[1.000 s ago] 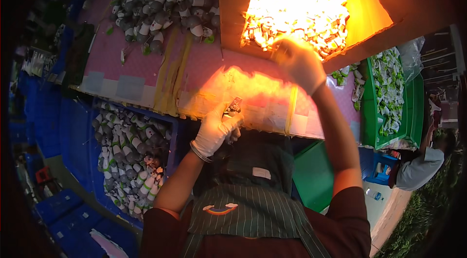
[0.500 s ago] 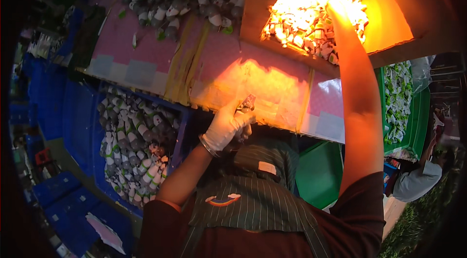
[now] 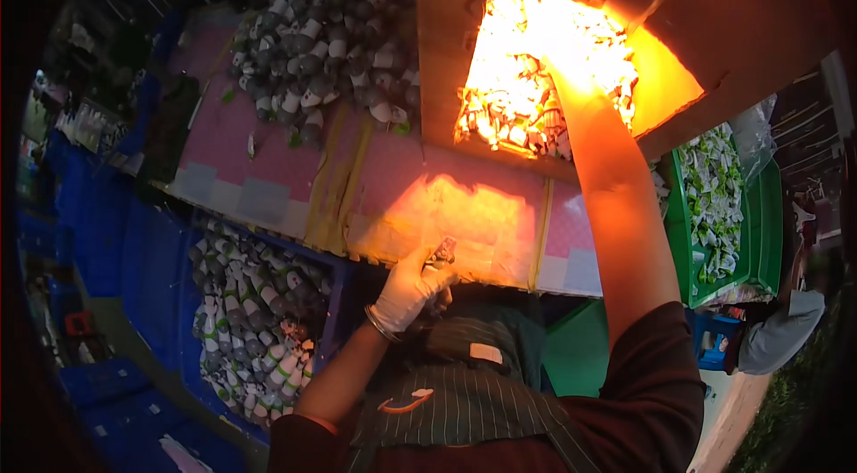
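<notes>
My left hand (image 3: 409,290), in a pale glove, is closed around a small piece with a mottled pinkish top (image 3: 445,249). The rest of that piece is hidden by my fingers. It is held by the front edge of the pink-topped table (image 3: 402,205). My bare right arm reaches far into a cardboard box (image 3: 741,36) whose inside is brightly lit. Small white pieces with green parts (image 3: 518,112) fill the box. Glare washes out my right hand (image 3: 571,71) among them, so its fingers cannot be made out.
Grey-and-white bulb-shaped pieces (image 3: 312,53) are heaped at the table's back left. More fill a blue crate (image 3: 332,303) below left. At right stands a green crate (image 3: 683,250) of white-and-green pieces; another green bin (image 3: 580,350) is below the table. A person's grey sleeve (image 3: 781,335) shows far right.
The view has tilted, so the table and box sit lower in it, the box slightly farther left. My left hand keeps its piece; my right arm stays inside the box.
</notes>
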A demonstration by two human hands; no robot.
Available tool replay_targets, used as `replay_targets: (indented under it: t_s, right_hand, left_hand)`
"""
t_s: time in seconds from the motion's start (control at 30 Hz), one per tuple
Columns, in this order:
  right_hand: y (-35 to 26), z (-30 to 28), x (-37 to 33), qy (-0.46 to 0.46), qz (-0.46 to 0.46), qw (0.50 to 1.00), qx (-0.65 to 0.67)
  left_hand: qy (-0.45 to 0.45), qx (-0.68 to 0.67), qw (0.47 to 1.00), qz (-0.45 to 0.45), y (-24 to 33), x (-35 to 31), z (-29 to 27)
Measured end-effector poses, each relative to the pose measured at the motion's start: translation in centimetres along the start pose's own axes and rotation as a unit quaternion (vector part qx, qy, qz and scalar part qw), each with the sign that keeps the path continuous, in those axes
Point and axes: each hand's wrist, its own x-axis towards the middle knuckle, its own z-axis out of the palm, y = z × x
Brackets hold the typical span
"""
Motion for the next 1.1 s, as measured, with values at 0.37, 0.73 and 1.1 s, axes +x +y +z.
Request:
replay_targets:
  t_s: [0.37,0.73,1.1]
  right_hand:
    - [-3.1,-1.0,-0.9,0.039,-0.083,0.996,-0.008]
    - [-4.6,-2.3,0.3,0.173,-0.066,0.982,-0.022]
    - [-5.4,-2.2,-5.6,0.191,-0.161,0.965,0.079]
  left_hand:
    - [-0.008,-0.008,1.000,-0.005,0.0,1.7,0.6]
    - [-0.002,-0.034,0.999,0.028,-1.0,2.0,-0.1]
    - [-0.014,-0.060,0.998,0.029,-1.1,2.4,-0.2]
